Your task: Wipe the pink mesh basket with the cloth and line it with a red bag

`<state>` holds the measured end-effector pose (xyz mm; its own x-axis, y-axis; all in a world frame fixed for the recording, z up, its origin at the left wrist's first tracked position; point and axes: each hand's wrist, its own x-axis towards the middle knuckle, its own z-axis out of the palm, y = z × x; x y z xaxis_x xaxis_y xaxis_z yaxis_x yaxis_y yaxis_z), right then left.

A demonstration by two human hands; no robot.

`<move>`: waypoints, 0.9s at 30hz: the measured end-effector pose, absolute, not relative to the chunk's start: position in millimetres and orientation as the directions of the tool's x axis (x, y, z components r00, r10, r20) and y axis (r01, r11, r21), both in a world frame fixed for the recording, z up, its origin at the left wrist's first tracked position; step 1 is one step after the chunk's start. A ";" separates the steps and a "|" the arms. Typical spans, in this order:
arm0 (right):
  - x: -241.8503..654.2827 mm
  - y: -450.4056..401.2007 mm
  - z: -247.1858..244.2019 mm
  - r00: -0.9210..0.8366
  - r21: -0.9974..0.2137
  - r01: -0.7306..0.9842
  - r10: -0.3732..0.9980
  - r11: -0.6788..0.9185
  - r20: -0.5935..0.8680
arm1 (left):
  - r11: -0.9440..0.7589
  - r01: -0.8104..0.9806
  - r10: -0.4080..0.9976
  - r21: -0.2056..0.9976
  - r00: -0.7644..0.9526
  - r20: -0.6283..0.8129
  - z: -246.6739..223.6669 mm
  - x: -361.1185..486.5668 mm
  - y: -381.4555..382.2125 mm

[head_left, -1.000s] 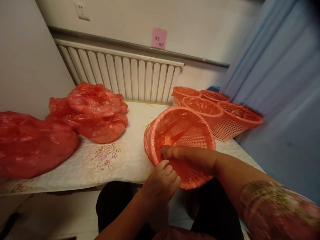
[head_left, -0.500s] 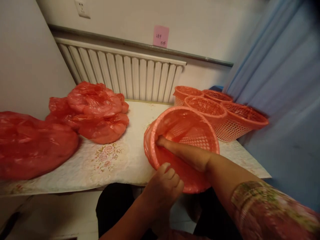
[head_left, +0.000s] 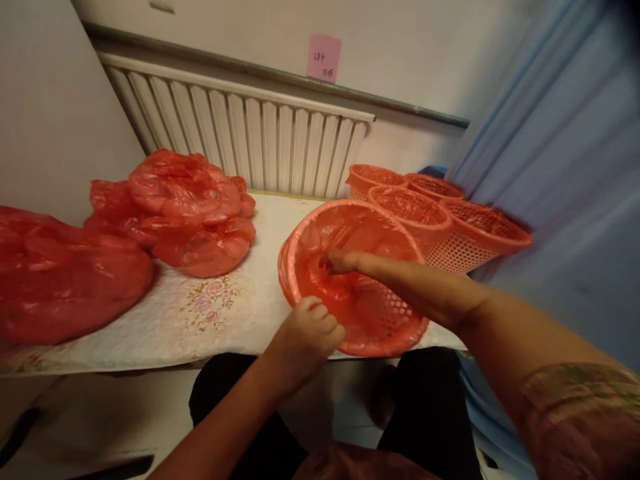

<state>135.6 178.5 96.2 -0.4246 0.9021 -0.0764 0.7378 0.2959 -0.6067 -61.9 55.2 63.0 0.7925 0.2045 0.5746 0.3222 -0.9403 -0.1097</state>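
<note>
A red mesh wastebasket (head_left: 373, 343) tilts toward me at the table's front edge, its mouth facing up and toward me. A thin red plastic bag (head_left: 345, 300) lines it and is folded over the rim. My left hand (head_left: 315, 327) is closed on the near left rim, gripping basket and bag edge together. Inside the basket, my right hand (head_left: 343, 262) has its fingers bent and closed at the crinkled bag, close to the left inner wall; the fingertips are partly hidden.
Several red mesh baskets (head_left: 463, 250) stand at the back right, beside a blue curtain (head_left: 565, 220). Heaped red plastic bags (head_left: 195, 213) lie on the left of the flower-patterned tablecloth (head_left: 270, 267). A white radiator (head_left: 260, 143) runs along the wall behind.
My right hand has come off the left inner wall, moving up and a little right within the basket. The basket's mouth and my left hand have shifted slightly up and left in view.
</note>
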 end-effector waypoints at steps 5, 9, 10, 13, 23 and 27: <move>159.6 164.7 135.4 -0.485 -0.487 0.771 0.874 0.409 -0.034 | -0.917 0.399 0.350 0.021 0.778 0.521 90.7 -74.2 89.9; 190.2 128.3 160.2 -0.474 -0.542 0.701 0.870 0.464 0.131 | -0.866 0.474 0.492 0.162 0.746 0.448 108.4 -87.2 111.6; 197.2 119.6 161.8 -0.452 -0.559 0.685 0.875 0.466 0.176 | -0.852 0.490 0.517 0.184 0.737 0.435 111.1 -90.8 114.5; 213.2 97.2 158.2 -0.382 -0.552 0.678 0.874 0.486 0.300 | -0.829 0.523 0.556 0.199 0.730 0.399 115.1 -99.8 116.2; 225.7 53.9 112.7 -0.546 -0.435 0.637 0.771 0.636 0.328 | -0.803 0.595 0.557 -0.035 0.770 0.311 113.7 -93.8 88.4; 224.9 53.6 101.1 -0.610 -0.317 0.627 0.702 0.711 0.368 | -0.817 0.576 0.530 -0.022 0.766 0.365 118.7 -85.5 68.5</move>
<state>224.9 53.6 101.1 -0.6099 0.7017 0.3683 0.6269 0.7115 -0.3174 -85.5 68.5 118.7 0.7655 0.5296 0.3654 0.5758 -0.8173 -0.0216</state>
